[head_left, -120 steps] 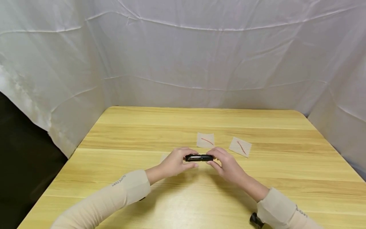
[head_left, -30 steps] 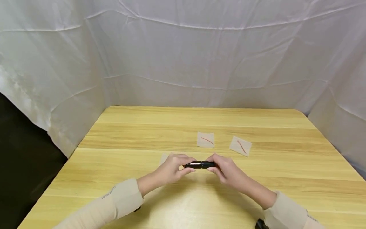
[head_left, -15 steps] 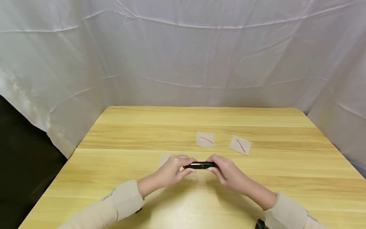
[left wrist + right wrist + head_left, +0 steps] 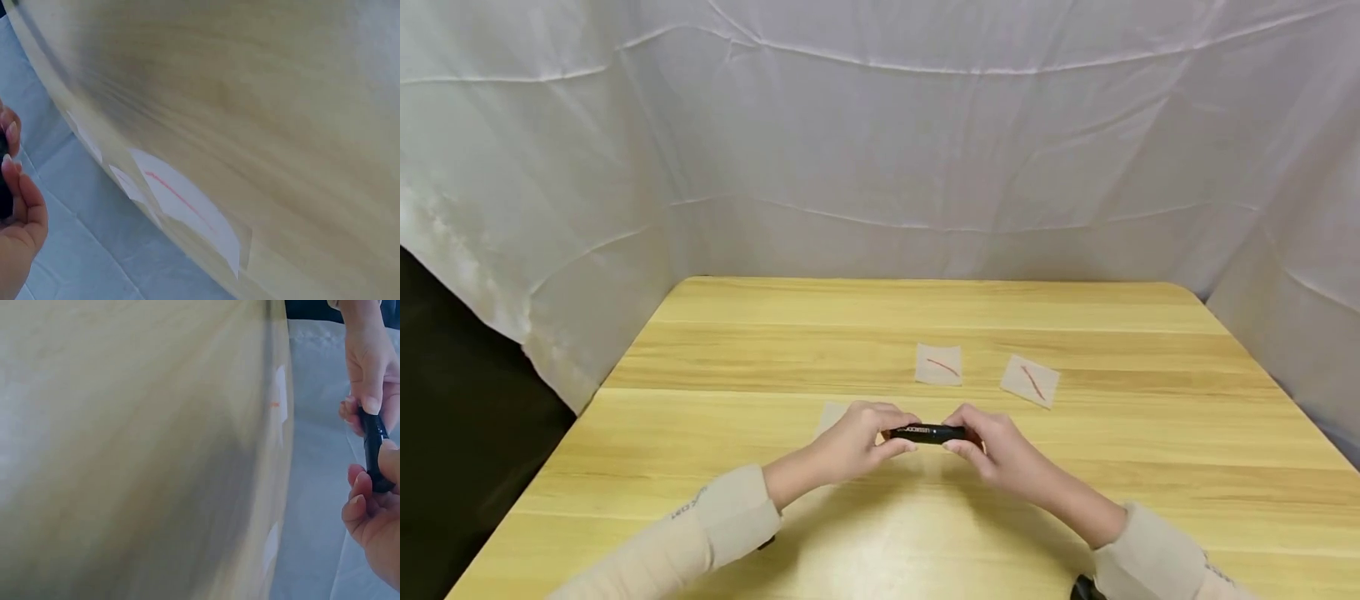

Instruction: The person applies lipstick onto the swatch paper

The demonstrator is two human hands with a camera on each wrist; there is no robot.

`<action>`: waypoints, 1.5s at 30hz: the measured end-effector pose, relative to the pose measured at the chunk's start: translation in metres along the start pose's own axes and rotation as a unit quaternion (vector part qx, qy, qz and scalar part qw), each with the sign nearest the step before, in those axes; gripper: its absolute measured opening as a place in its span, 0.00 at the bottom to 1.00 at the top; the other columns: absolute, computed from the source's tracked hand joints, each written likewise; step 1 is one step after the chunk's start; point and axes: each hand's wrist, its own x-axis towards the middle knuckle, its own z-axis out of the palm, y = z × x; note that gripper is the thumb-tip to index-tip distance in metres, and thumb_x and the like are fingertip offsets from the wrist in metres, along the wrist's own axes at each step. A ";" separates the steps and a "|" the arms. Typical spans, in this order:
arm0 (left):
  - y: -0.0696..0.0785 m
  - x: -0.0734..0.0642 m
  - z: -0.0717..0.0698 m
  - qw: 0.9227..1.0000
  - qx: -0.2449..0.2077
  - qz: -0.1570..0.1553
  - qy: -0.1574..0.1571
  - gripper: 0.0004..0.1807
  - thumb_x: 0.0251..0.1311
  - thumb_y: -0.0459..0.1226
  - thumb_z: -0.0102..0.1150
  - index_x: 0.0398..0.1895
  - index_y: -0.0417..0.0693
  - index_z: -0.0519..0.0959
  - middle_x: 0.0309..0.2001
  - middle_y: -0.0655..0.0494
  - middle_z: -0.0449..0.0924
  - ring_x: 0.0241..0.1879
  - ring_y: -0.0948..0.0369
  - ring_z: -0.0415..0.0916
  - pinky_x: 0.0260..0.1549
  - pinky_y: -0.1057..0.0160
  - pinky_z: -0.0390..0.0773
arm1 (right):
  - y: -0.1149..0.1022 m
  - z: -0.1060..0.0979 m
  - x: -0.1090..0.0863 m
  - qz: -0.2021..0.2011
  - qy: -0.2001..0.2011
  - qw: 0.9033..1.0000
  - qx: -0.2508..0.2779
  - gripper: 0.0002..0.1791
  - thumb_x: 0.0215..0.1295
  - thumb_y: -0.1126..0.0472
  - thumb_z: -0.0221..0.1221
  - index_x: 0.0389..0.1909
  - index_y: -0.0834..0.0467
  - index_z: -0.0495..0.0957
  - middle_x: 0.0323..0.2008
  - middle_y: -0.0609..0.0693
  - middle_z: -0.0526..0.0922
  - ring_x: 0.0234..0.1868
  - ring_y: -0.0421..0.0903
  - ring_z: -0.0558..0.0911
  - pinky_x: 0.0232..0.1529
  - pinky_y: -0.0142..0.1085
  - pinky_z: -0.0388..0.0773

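A short black tube [image 4: 928, 432] with pale lettering is held level above the table, between both hands. Its kind cannot be told. My left hand [image 4: 857, 442] pinches the left end between thumb and fingers, while my right hand [image 4: 996, 446] pinches the right end. A little orange-brown shows at the left end. In the right wrist view the black tube [image 4: 374, 447] spans both hands; its ends are partly covered by fingers. Only part of a hand [image 4: 25, 231] and a dark edge of the tube appear in the left wrist view.
Two paper squares, a left one [image 4: 938, 365] and a right one [image 4: 1030, 381], each with a red stroke, lie beyond the hands on the wooden table [image 4: 775, 333]. Another paper [image 4: 830, 417] lies partly behind the left hand. Pale curtains [image 4: 925, 167] surround the table.
Compared with four seconds ago, both hands and the tube are slightly nearer the person. The tube has turned about its length, so its lettering shows differently. Both hands keep their grip.
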 end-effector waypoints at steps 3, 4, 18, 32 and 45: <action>-0.001 0.001 -0.001 0.999 -0.026 -0.046 -0.001 0.14 0.57 0.34 0.60 0.46 0.39 0.80 0.40 0.50 0.84 0.30 0.69 0.75 0.31 0.76 0.76 | 0.001 0.002 -0.001 0.030 0.003 0.999 0.013 0.05 0.60 0.68 0.58 0.35 0.59 0.73 0.20 0.49 0.75 0.20 0.28 0.62 0.17 0.24 0.65; -0.002 0.001 -0.002 0.997 -0.035 -0.061 0.000 0.15 0.57 0.34 0.61 0.47 0.39 0.80 0.41 0.49 0.84 0.30 0.69 0.75 0.33 0.75 0.77 | 0.001 0.002 0.000 0.043 0.002 0.999 0.021 0.04 0.60 0.68 0.58 0.36 0.59 0.73 0.20 0.50 0.75 0.20 0.28 0.63 0.17 0.25 0.65; -0.010 0.004 -0.006 0.982 -0.113 -0.151 0.034 0.18 0.53 0.37 0.65 0.46 0.37 0.80 0.31 0.49 0.84 0.31 0.66 0.79 0.34 0.72 0.78 | 0.002 0.000 0.003 0.153 -0.020 0.981 0.114 0.09 0.61 0.63 0.59 0.39 0.64 0.76 0.28 0.51 0.78 0.24 0.33 0.71 0.23 0.26 0.70; -0.016 0.005 -0.012 0.960 -0.192 -0.180 0.094 0.18 0.54 0.36 0.64 0.47 0.37 0.79 0.37 0.43 0.83 0.34 0.61 0.81 0.33 0.73 0.79 | 0.002 0.007 0.014 0.163 -0.035 0.983 0.079 0.10 0.62 0.61 0.59 0.40 0.62 0.76 0.32 0.51 0.84 0.31 0.34 0.76 0.33 0.28 0.76; -0.012 0.015 -0.021 0.954 -0.185 -0.184 0.148 0.17 0.53 0.35 0.65 0.47 0.40 0.79 0.36 0.44 0.84 0.33 0.64 0.79 0.35 0.71 0.79 | 0.007 0.018 0.033 0.194 -0.020 0.977 0.086 0.09 0.60 0.60 0.60 0.38 0.60 0.78 0.35 0.52 0.82 0.34 0.40 0.77 0.33 0.30 0.77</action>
